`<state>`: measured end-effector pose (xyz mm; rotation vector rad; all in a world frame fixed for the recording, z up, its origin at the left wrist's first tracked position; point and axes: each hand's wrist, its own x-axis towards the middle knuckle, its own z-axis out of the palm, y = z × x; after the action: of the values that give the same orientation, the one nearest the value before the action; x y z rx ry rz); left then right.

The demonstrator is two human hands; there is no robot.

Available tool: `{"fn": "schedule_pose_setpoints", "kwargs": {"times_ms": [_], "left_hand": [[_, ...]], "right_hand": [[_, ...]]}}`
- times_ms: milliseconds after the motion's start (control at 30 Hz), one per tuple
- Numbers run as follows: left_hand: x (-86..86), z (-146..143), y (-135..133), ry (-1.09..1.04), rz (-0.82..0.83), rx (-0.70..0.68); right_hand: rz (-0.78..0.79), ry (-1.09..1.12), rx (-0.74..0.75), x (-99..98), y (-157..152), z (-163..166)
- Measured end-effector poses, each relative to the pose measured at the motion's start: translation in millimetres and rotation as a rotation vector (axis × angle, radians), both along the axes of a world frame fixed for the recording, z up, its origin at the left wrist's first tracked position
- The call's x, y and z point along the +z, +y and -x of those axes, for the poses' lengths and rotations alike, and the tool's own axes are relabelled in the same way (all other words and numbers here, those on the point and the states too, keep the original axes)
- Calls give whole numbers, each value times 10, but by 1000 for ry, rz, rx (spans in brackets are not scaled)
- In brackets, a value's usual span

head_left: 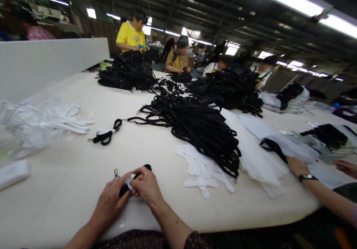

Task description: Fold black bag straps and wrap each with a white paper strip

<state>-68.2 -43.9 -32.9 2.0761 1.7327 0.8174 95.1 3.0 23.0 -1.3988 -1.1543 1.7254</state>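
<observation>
Near the table's front edge, my left hand (111,198) is closed around a folded black strap (147,168), whose metal clasp (116,173) sticks out past the fingers. My right hand (146,185) pinches a white strip (129,181) that lies around the strap's middle. Much of the strap is covered by my fingers. Farther up the table lies another black strap (106,136), bundled with a white band. To the right is a large heap of black straps (199,126) with gold hardware. Loose white notched strips (202,169) lie beside that heap.
Clear plastic bags with white strips (36,126) lie at left, above a white box-like object (13,174). Piles of black bags (126,70) stand at the back, with several people behind them. A co-worker's hand (297,167) touches black material at right, near white sheets (259,159).
</observation>
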Motion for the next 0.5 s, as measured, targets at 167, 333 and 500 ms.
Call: {"fn": "schedule_pose_setpoints", "kwargs": {"times_ms": [167, 333, 500], "left_hand": [[27, -16, 2, -4, -8, 0], [45, -31, 7, -10, -22, -19], [60, -39, 0, -10, -38, -24]], "right_hand": [[-18, -9, -19, -10, -24, 25], [-98, -43, 30, -7, 9, 33], [-84, -82, 104, -30, 65, 17]]}}
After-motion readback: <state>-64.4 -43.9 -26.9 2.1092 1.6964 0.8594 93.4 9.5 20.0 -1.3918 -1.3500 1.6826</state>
